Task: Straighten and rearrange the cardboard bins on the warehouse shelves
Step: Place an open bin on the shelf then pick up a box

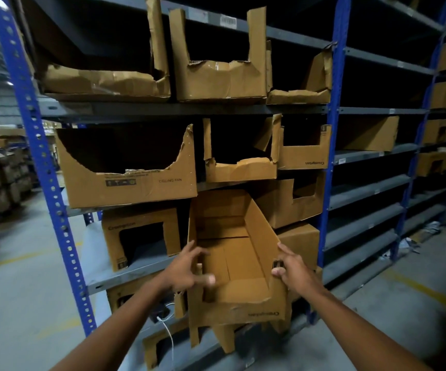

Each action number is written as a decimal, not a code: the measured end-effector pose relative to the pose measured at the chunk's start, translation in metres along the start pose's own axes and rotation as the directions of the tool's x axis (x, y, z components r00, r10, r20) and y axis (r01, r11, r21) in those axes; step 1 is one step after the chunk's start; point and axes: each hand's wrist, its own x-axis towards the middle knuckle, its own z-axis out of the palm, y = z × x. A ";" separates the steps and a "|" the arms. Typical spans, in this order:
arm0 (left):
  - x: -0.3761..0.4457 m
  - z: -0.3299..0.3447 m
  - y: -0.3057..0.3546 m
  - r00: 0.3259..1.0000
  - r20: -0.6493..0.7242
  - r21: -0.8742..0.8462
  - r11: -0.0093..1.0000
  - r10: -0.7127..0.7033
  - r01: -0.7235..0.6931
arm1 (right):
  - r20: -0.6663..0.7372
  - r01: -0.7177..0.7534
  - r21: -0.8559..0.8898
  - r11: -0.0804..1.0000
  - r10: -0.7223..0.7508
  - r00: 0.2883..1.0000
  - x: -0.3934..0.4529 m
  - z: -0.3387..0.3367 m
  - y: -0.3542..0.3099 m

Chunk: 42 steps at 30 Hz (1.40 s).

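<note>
Between both hands [239, 269], seemingly gripping its sidewalls, open-topped cardboard bin [239, 253], long axis shelfward.

The pulled-out bin [232, 253] is flanked closely by neighbouring bins [139, 234]; open room is left only inside it and along the aisle floor [24, 290].

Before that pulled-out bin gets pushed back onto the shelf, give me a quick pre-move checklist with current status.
1. Right hand on the pulled-out bin, at its right wall: ok.
2. Left hand gripping left wall: cannot tell, blurred, fingers spread.
3. Bin empty: ok.
4. Bin intact: not ok, front edge torn.
5. Slot behind clear: cannot tell, hidden by the bin.
6. White cable hanging below, clear of bin: ok.
</note>
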 end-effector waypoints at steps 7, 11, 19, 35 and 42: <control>0.019 0.009 -0.041 0.991 -0.123 0.199 0.979 0.061 -0.035 | 0.015 0.017 -0.167 0.986 -0.015 1.000 0.026 0.028 -0.019; 0.049 0.019 -0.063 0.985 -0.162 0.145 0.989 0.063 -0.040 | 0.025 0.042 -0.143 0.989 -0.039 0.999 0.040 0.039 -0.014; 0.128 0.014 -0.062 0.982 -0.179 0.130 0.991 0.054 -0.031 | 0.080 0.058 -0.075 0.995 -0.052 0.995 0.126 0.048 0.028; 0.234 -0.002 -0.060 0.978 -0.125 0.027 0.985 -0.168 0.173 | 0.056 0.127 -0.254 0.959 -0.117 0.992 0.258 0.050 0.057; 0.267 -0.019 -0.069 0.962 -0.148 -0.015 0.973 -0.228 0.228 | 0.054 0.128 -0.234 0.964 -0.119 0.991 0.286 0.049 0.045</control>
